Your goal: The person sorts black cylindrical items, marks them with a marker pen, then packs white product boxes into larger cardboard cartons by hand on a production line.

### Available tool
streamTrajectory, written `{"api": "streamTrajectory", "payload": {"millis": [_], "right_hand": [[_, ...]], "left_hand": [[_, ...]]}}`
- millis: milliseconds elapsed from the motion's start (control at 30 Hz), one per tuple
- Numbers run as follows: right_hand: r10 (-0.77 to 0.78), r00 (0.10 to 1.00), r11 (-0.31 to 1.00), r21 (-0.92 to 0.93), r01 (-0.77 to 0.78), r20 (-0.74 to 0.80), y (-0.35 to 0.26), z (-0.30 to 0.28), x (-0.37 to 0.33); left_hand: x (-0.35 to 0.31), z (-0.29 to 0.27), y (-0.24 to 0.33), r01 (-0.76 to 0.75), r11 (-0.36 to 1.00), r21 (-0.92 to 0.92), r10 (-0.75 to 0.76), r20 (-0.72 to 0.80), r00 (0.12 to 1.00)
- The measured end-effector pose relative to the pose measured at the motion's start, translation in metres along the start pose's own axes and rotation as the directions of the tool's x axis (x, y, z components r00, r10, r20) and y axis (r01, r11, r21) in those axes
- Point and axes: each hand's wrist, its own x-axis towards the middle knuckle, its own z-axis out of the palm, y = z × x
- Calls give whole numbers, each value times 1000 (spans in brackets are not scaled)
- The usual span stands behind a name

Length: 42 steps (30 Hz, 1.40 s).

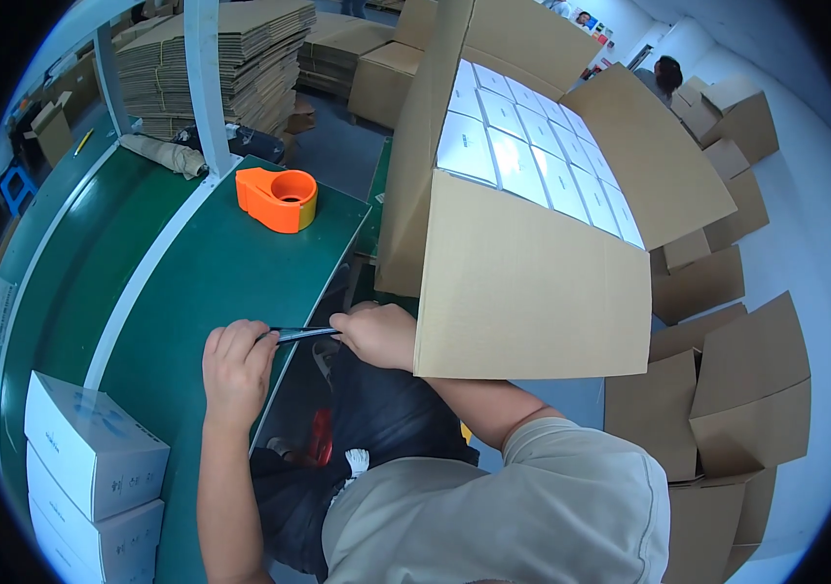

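Note:
Between my hands, at the edge of the green table, is a thin, dark, narrow object (304,334) with a pale grey-blue side; its exact kind is unclear. The fingers of my left hand (238,365) are closed on one end of it, above the table top. My right hand (379,334) pinches the other end, partly behind a carton flap. Right beside that hand stands a large open brown carton (537,277), packed with rows of white boxes (522,131). An orange tape dispenser (261,197) sits on the table beyond my left hand.
Stacked white boxes (94,453) stand on the green table (191,263) at the lower left. A white post (205,88) rises by a rolled beige cloth (164,154). Flattened cartons (230,58) are piled behind. Open brown cartons (751,380) line the right; another person (661,78) is farther back.

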Motion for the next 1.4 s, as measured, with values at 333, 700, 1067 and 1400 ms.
{"api": "streamTrajectory", "payload": {"millis": [333,700,1067,1400], "right_hand": [[25,999,1000,-1,-25,48,9,5,-3],[-41,999,991,126,38,22,2,-11,-5],[-48,999,992,117,50,-24,10,-8,-5],[108,991,992,61,-113,78,-5,-6,-2]], "left_hand": [[5,-4,5,-41,991,-128,40,-12,999],[-2,2,-5,72,997,12,-73,70,995],[-1,10,-4,65,997,49,-66,32,997],[-13,3,-11,-134,989,-70,130,-58,990]]}}
